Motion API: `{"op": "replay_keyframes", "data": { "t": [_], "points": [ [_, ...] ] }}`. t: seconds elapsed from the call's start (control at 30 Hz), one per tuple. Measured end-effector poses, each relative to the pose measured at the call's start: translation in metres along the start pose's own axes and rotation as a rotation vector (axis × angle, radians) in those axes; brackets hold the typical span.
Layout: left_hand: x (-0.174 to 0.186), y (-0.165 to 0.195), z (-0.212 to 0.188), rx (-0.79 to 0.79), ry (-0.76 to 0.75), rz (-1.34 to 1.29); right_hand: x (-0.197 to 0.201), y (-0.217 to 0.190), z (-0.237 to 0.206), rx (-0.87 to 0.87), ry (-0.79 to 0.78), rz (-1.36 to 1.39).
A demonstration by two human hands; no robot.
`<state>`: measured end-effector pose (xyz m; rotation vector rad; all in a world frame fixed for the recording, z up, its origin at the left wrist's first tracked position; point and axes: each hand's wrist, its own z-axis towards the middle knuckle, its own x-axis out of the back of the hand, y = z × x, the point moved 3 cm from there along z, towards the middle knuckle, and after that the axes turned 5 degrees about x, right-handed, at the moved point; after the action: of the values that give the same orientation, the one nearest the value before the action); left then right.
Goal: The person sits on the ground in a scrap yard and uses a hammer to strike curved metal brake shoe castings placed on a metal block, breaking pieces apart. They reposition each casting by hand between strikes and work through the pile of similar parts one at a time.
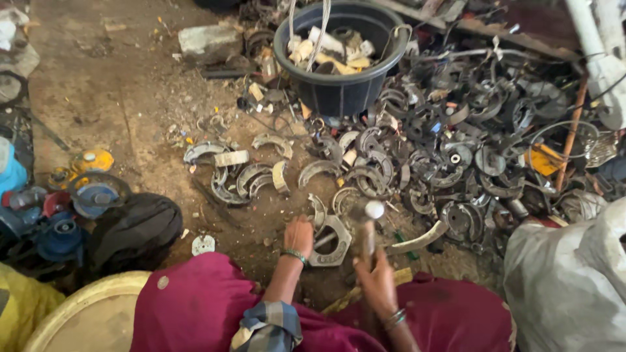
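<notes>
My left hand (298, 236) rests on the dirt floor and holds a thin metal rod against a large grey hexagonal metal nut (330, 242) lying flat in front of me. My right hand (377, 279) grips the wooden handle of a hammer (370, 228), its rounded steel head raised just above and to the right of the nut. Both wrists wear bangles. Curved grey brake shoes (251, 176) lie scattered just beyond the nut.
A black plastic tub (339, 88) with pale scraps stands at the top centre. A dense heap of dark metal scrap (469, 150) fills the right. A white sack (567, 280) sits bottom right; blue and yellow parts (78, 195) and a dark bag lie left.
</notes>
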<state>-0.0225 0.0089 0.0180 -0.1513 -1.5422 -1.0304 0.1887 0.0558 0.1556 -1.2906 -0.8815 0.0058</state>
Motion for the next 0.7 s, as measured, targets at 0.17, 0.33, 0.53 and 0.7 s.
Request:
{"op": "replay_keyframes", "data": {
  "t": [0.17, 0.33, 0.53, 0.7],
  "points": [
    [0.013, 0.001, -0.004, -0.084, -0.082, 0.020, 0.036, -0.077, -0.002, 0.298, 0.172, 0.117],
    [-0.002, -0.002, -0.004, -0.054, -0.053, 0.044, 0.002, -0.040, 0.025, 0.368, 0.121, -0.038],
    [-0.013, -0.001, 0.010, -0.031, 0.029, 0.174, -0.043, 0.029, 0.025, -0.001, -0.133, -0.355],
    [-0.007, 0.001, 0.003, -0.104, -0.081, 0.112, 0.012, -0.041, 0.003, -0.064, 0.034, -0.132]
  ]
}}
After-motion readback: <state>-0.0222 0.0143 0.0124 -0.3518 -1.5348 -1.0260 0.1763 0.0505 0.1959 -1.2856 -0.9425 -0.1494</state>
